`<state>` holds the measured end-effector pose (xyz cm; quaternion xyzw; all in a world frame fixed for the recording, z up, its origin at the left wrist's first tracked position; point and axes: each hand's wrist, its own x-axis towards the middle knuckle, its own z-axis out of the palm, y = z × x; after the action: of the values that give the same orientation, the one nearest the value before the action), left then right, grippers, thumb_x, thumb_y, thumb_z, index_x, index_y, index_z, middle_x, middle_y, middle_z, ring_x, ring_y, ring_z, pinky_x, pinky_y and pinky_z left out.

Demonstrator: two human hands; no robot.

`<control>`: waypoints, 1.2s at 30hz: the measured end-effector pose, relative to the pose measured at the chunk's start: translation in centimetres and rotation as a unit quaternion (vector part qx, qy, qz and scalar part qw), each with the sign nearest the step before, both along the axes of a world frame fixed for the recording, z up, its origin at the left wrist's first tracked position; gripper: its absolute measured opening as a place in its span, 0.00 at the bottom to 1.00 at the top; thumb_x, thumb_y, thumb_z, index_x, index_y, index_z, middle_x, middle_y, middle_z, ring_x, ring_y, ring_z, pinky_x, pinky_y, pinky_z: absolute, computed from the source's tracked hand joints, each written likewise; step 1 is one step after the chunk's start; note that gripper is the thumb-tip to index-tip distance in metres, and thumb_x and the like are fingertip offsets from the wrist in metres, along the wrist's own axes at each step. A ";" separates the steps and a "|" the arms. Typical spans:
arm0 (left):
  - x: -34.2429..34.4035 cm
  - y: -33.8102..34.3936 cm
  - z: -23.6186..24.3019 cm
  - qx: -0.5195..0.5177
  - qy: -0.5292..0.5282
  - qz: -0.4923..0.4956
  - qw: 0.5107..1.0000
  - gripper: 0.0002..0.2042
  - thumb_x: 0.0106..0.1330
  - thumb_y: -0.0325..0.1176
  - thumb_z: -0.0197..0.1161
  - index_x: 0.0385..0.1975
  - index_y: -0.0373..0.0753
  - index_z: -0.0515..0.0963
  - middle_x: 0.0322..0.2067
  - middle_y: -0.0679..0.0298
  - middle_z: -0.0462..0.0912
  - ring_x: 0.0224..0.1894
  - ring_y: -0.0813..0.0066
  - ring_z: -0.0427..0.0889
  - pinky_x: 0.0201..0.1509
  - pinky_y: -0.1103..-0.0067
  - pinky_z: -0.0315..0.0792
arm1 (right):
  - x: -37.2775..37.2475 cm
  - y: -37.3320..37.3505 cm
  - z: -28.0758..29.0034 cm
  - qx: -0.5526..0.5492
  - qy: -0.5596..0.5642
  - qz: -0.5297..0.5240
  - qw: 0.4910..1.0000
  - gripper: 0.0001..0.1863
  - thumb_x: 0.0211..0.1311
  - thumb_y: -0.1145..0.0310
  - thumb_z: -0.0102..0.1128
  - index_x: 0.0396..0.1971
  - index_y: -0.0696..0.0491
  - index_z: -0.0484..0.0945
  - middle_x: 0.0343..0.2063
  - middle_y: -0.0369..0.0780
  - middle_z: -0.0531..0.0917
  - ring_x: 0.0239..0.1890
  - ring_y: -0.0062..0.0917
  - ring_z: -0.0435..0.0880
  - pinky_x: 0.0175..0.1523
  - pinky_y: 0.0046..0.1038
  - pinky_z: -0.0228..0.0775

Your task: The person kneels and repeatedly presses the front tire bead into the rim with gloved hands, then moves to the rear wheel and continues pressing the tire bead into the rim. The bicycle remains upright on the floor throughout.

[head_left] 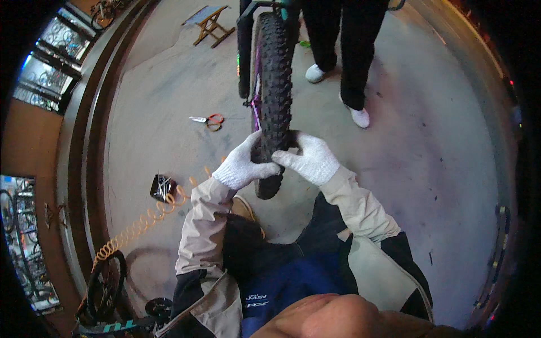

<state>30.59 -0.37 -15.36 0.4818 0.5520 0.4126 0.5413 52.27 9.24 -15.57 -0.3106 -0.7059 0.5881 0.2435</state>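
Observation:
A knobby black bicycle tire stands upright in front of me, mounted on a wheel with a purple rim. Both my hands wear white knit gloves. My left hand is wrapped around the tire's left side, its thumb lying across the tread. From the other side my right hand grips the same tire, its thumb pointing in toward the left one. Fingers behind the sidewalls are partly hidden. A dark fork leg runs down along the wheel's left side.
Red-handled scissors lie on the floor to the left. Nearer are a small black tray of metal pieces and a coiled orange hose. Another bicycle is at lower left. Beyond the wheel are a person's legs and a folding stool.

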 end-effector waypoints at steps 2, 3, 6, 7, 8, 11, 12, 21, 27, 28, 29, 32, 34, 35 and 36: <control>0.1 0.0 0.0 -0.004 0.017 0.004 1.000 0.49 0.57 0.33 0.86 0.78 0.33 0.63 0.63 0.60 0.81 0.65 0.70 0.79 0.72 0.68 0.74 | 0.2 0.0 0.2 0.031 -0.052 -0.010 0.998 0.31 0.68 0.58 0.77 0.64 0.61 0.80 0.49 0.45 0.91 0.51 0.26 0.89 0.58 0.33 0.82; 0.1 0.1 0.0 -0.003 -0.002 0.003 1.000 0.49 0.57 0.33 0.86 0.78 0.33 0.63 0.63 0.60 0.81 0.65 0.70 0.79 0.72 0.68 0.74 | 0.3 0.0 0.2 0.002 -0.030 -0.005 1.000 0.32 0.68 0.59 0.78 0.64 0.62 0.79 0.48 0.45 0.90 0.51 0.27 0.89 0.58 0.34 0.82; 0.1 0.1 -0.2 -0.003 -0.025 0.008 1.000 0.49 0.58 0.30 0.85 0.79 0.33 0.62 0.63 0.60 0.81 0.65 0.69 0.79 0.72 0.68 0.74 | 0.4 -0.1 0.1 -0.014 -0.037 -0.011 0.999 0.34 0.64 0.52 0.80 0.63 0.59 0.82 0.53 0.50 0.91 0.59 0.36 0.89 0.65 0.37 0.79; 0.1 0.2 -0.3 0.001 -0.010 0.007 1.000 0.49 0.58 0.30 0.85 0.79 0.33 0.61 0.63 0.59 0.81 0.65 0.69 0.79 0.72 0.68 0.74 | 0.3 0.0 0.0 0.005 -0.052 -0.012 0.999 0.34 0.64 0.53 0.80 0.63 0.60 0.82 0.53 0.49 0.91 0.59 0.36 0.90 0.65 0.37 0.79; 0.0 0.1 -0.4 0.003 0.004 0.006 1.000 0.49 0.58 0.29 0.85 0.79 0.33 0.61 0.63 0.59 0.81 0.65 0.68 0.79 0.72 0.67 0.74 | 0.3 -0.1 -0.2 0.001 -0.051 -0.013 0.999 0.34 0.63 0.53 0.81 0.63 0.60 0.82 0.53 0.49 0.91 0.59 0.36 0.90 0.65 0.37 0.79; -0.3 0.2 -0.8 -0.003 0.036 0.002 0.999 0.53 0.56 0.36 0.87 0.79 0.30 0.59 0.66 0.54 0.80 0.66 0.68 0.80 0.73 0.70 0.74 | 0.4 -0.2 -0.6 -0.011 -0.050 -0.013 0.999 0.34 0.63 0.54 0.81 0.62 0.60 0.82 0.54 0.49 0.91 0.58 0.36 0.90 0.65 0.36 0.79; -0.4 0.1 -0.9 0.000 0.050 0.003 0.999 0.55 0.56 0.39 0.88 0.80 0.29 0.58 0.67 0.51 0.79 0.66 0.67 0.80 0.73 0.71 0.74 | 0.4 -0.2 -0.7 -0.017 -0.052 -0.010 0.998 0.34 0.63 0.54 0.81 0.62 0.60 0.82 0.54 0.49 0.91 0.58 0.36 0.90 0.65 0.36 0.79; -0.4 0.2 -1.6 -0.004 0.033 0.005 0.999 0.54 0.55 0.30 0.88 0.80 0.32 0.59 0.67 0.58 0.78 0.68 0.69 0.77 0.75 0.68 0.72 | 0.5 -0.2 -0.6 -0.018 -0.051 -0.003 0.999 0.33 0.64 0.55 0.80 0.62 0.60 0.82 0.53 0.49 0.91 0.58 0.36 0.90 0.65 0.36 0.79; -0.3 0.1 -1.2 0.007 0.034 -0.003 0.999 0.56 0.54 0.35 0.89 0.80 0.30 0.57 0.67 0.53 0.79 0.67 0.67 0.79 0.74 0.69 0.73 | 0.6 -0.3 -0.5 -0.020 -0.039 0.001 0.999 0.34 0.64 0.55 0.79 0.63 0.61 0.82 0.54 0.51 0.90 0.59 0.36 0.89 0.66 0.37 0.78; -0.2 0.1 -1.0 0.000 0.045 0.001 0.999 0.57 0.54 0.38 0.89 0.80 0.30 0.57 0.66 0.51 0.80 0.67 0.67 0.80 0.74 0.70 0.73 | 0.5 -0.3 -0.5 -0.036 -0.033 0.000 0.999 0.34 0.64 0.55 0.79 0.63 0.61 0.81 0.54 0.51 0.90 0.59 0.36 0.89 0.66 0.37 0.78; -0.1 0.1 -0.9 0.000 0.037 0.000 0.999 0.56 0.53 0.36 0.89 0.80 0.30 0.58 0.66 0.53 0.79 0.67 0.68 0.79 0.73 0.70 0.73 | 0.6 -0.3 -0.6 -0.031 -0.032 0.000 0.999 0.34 0.64 0.56 0.79 0.63 0.61 0.81 0.54 0.51 0.90 0.59 0.36 0.89 0.66 0.37 0.78; 0.2 -0.1 -0.4 -0.018 0.024 0.005 1.000 0.54 0.53 0.31 0.88 0.80 0.31 0.59 0.66 0.58 0.79 0.66 0.71 0.77 0.73 0.69 0.73 | 0.8 -0.5 -0.7 -0.036 -0.034 -0.005 0.999 0.34 0.64 0.56 0.80 0.63 0.62 0.81 0.55 0.51 0.90 0.60 0.35 0.89 0.67 0.36 0.78; 0.3 -0.1 0.0 -0.009 0.005 0.003 1.000 0.54 0.53 0.31 0.89 0.79 0.31 0.59 0.66 0.57 0.79 0.66 0.71 0.77 0.73 0.70 0.73 | 0.7 -0.4 -0.6 -0.046 -0.020 -0.001 0.999 0.34 0.64 0.56 0.80 0.62 0.63 0.81 0.55 0.50 0.90 0.60 0.35 0.89 0.67 0.36 0.78; 0.3 -0.2 0.2 -0.016 0.013 0.001 1.000 0.54 0.53 0.32 0.89 0.79 0.31 0.59 0.65 0.57 0.79 0.66 0.71 0.78 0.72 0.70 0.74 | 0.8 -0.5 -0.5 -0.038 -0.026 0.007 0.999 0.33 0.65 0.60 0.79 0.64 0.64 0.79 0.55 0.49 0.89 0.57 0.32 0.88 0.64 0.34 0.79; 0.3 -0.2 0.4 -0.020 0.029 0.000 0.999 0.55 0.54 0.33 0.89 0.79 0.31 0.59 0.65 0.57 0.79 0.65 0.71 0.78 0.71 0.70 0.75 | 0.8 -0.4 -0.4 -0.035 -0.039 0.013 0.999 0.33 0.66 0.63 0.78 0.65 0.65 0.77 0.55 0.48 0.88 0.55 0.29 0.88 0.61 0.32 0.80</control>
<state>30.86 -0.57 -14.95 0.4824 0.5756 0.3873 0.5347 53.11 8.89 -15.96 -0.3329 -0.6978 0.6030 0.1968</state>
